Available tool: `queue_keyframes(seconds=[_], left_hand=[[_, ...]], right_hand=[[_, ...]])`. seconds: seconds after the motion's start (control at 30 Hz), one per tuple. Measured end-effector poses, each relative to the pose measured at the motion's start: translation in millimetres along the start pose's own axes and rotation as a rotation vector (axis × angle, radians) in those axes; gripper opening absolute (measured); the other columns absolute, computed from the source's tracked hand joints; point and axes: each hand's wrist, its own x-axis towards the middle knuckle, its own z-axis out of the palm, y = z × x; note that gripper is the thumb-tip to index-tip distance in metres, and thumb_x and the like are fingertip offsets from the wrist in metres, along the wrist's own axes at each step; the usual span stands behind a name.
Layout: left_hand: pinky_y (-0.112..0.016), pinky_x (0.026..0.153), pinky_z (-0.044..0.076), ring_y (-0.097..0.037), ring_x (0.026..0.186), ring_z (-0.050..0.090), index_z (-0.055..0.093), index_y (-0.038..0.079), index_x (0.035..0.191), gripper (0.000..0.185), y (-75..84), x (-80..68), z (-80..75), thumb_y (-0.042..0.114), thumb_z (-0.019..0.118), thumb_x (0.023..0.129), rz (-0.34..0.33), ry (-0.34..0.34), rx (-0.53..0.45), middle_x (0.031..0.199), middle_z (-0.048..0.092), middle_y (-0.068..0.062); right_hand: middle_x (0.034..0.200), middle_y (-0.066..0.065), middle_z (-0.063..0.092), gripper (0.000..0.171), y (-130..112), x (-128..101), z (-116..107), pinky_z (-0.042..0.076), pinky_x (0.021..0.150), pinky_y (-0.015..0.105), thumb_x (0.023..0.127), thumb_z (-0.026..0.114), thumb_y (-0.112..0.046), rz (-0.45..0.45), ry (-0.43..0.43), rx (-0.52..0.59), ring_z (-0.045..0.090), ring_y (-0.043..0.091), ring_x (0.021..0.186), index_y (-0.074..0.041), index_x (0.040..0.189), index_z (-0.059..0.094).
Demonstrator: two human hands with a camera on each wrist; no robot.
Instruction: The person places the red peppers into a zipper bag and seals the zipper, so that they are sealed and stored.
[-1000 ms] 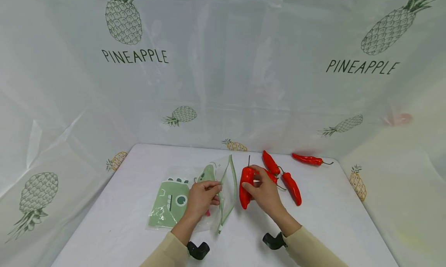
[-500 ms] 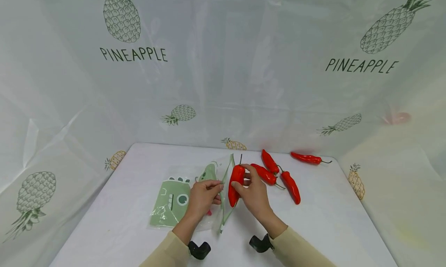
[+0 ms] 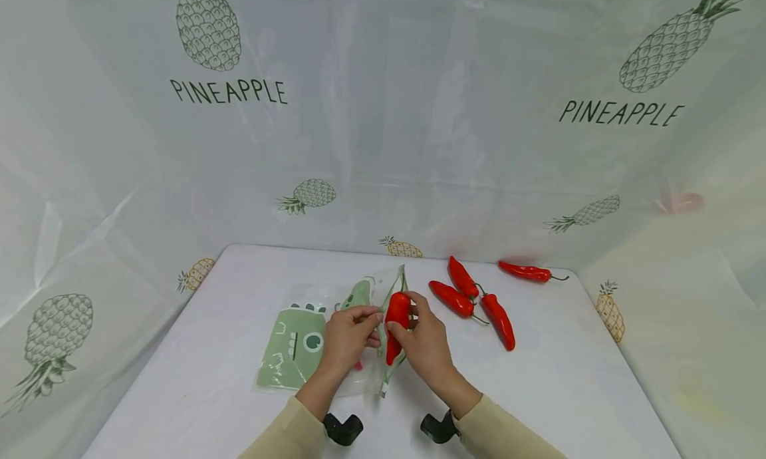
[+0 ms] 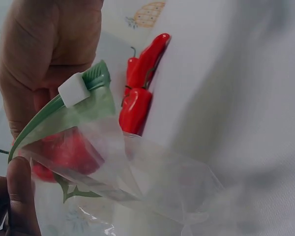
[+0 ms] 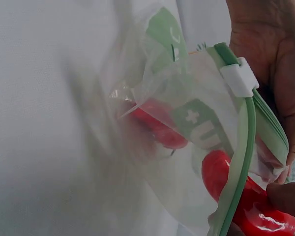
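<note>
Center frame: left hand [image 3: 346, 336] pinched the zip bag [image 3: 335, 332] mouth open; right hand [image 3: 421, 342] gripped a red chili pepper [image 3: 395, 316], half inside. Another pepper [image 5: 155, 127] already inside. Four peppers [image 3: 473, 296] on the counter [image 3: 538, 379], right.

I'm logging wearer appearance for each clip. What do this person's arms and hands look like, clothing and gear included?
Both arms wear long beige sleeves ending at the wrists. The left hand and right hand are bare, with no gloves or rings visible. A black camera mount sits under each wrist.
</note>
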Motion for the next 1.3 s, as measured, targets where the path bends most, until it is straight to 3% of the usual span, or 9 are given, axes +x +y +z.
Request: queue_keyframes(seconds=[0.33,0.47,0.73,1.1,1.3], left_hand=[[-0.032,0.058,0.062,-0.020,0.061,0.069,0.074,0.009,0.108,0.021,5.4,0.1,-2.0,0.020,0.072,0.090,0.048,0.004,-0.077,0.083,0.071,-0.010],[-0.032,0.059,0.062,-0.020,0.062,0.069,0.074,0.010,0.109,0.021,7.8,-2.4,-2.9,0.020,0.072,0.090,0.051,0.004,-0.079,0.085,0.071,-0.010],[-0.032,0.059,0.062,-0.020,0.060,0.069,0.074,0.010,0.108,0.020,6.3,-5.0,-4.0,0.019,0.071,0.090,0.043,-0.006,-0.082,0.084,0.070,-0.011],[-0.033,0.055,0.061,-0.016,0.057,0.068,0.075,0.008,0.104,0.018,6.3,-3.1,-4.8,0.016,0.074,0.088,0.053,0.012,-0.115,0.083,0.071,-0.016],[-0.031,0.055,0.061,-0.015,0.059,0.067,0.075,0.005,0.105,0.020,6.0,-3.8,-5.1,0.016,0.074,0.087,0.052,0.025,-0.117,0.086,0.071,-0.020]], right_hand=[[0.111,0.010,0.066,0.062,3,2,3,0.057,0.054,0.020,0.084,0.076,-0.026,0.002,-0.154,-0.167,0.063,0.015,0.079,-0.013,0.137,0.046],[0.112,0.012,0.067,0.062,4,4,4,0.057,0.053,0.019,0.084,0.077,-0.025,-0.002,-0.175,-0.205,0.063,0.016,0.080,-0.010,0.136,0.047],[0.111,0.012,0.067,0.063,5,12,4,0.058,0.054,0.024,0.084,0.076,-0.028,0.054,-0.133,-0.153,0.062,0.019,0.081,-0.011,0.137,0.047],[0.122,0.019,0.064,0.067,4,12,5,0.056,0.050,0.022,0.086,0.075,-0.025,0.056,-0.130,-0.069,0.071,0.014,0.073,-0.011,0.143,0.042],[0.120,0.018,0.065,0.063,5,11,4,0.057,0.053,0.023,0.086,0.075,-0.024,0.049,-0.117,-0.075,0.071,0.013,0.073,-0.011,0.139,0.046]])
